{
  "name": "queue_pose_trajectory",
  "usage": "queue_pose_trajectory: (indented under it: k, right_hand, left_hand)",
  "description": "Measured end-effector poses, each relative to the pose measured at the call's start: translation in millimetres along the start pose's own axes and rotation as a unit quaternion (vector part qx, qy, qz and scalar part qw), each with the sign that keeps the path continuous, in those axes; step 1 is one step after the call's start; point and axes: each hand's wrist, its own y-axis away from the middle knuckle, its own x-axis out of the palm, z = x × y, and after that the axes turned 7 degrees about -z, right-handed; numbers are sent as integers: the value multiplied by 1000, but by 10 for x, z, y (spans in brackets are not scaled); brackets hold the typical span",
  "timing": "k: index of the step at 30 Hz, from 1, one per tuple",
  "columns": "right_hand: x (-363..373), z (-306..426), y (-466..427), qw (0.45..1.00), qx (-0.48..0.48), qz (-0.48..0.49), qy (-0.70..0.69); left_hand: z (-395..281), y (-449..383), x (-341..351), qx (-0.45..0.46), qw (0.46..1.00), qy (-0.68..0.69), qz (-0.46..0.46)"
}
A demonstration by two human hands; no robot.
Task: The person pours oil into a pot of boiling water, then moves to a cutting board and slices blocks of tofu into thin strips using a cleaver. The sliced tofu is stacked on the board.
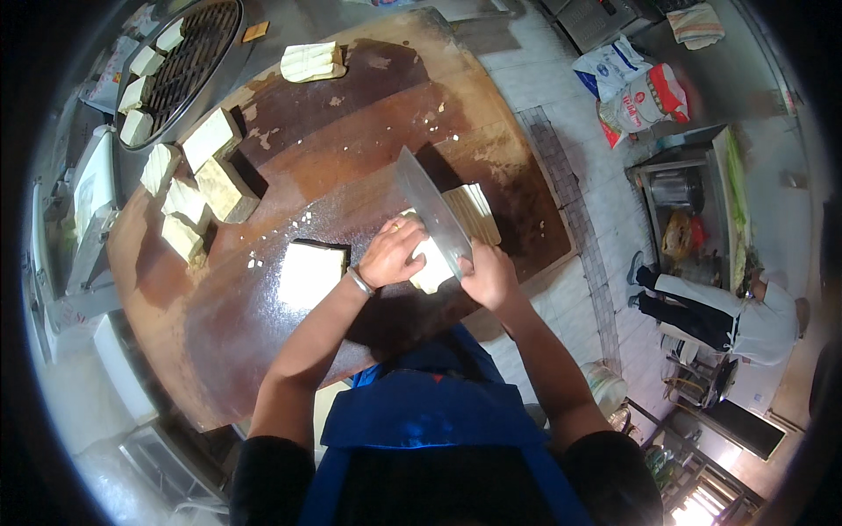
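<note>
My right hand [490, 273] grips the handle of a broad-bladed cleaver [431, 197]. The blade stands between a pale block, apparently tofu [433, 266], and a stack of tofu slices [475, 214] on its right. Curled fingers of my left hand [395, 251] hold the block down, close beside the blade; part of the block is hidden under them. Left of that hand lies a brightly lit, flat tofu block [310, 275]. All of this rests on a wet wooden board [368, 177] with small white crumbs scattered over it.
Several tofu blocks [227, 191] cluster at the board's left. A sliced block [313, 62] lies at the far edge. Several pieces sit on a round slatted rack [197, 59]. Bags [644, 98] are at upper right; a person in white [756, 322] stands beyond a tiled floor [559, 85].
</note>
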Motion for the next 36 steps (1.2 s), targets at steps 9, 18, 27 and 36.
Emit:
queue_pose_trajectory:
  k: [9, 18, 27, 36]
  right_hand:
    - [435, -18, 191, 999, -3, -24, 31]
    - [157, -99, -154, 999, -23, -4, -45]
    - [181, -68, 379, 1000, -4, 7, 27]
    - [539, -122, -92, 999, 11, -4, -38]
  left_hand:
    - [53, 58, 53, -8, 1000, 23, -15]
    - [-34, 48, 20, 7, 999, -18, -46]
    - [-26, 61, 17, -2, 1000, -2, -25]
    - [-28, 78, -55, 3, 999, 31, -36]
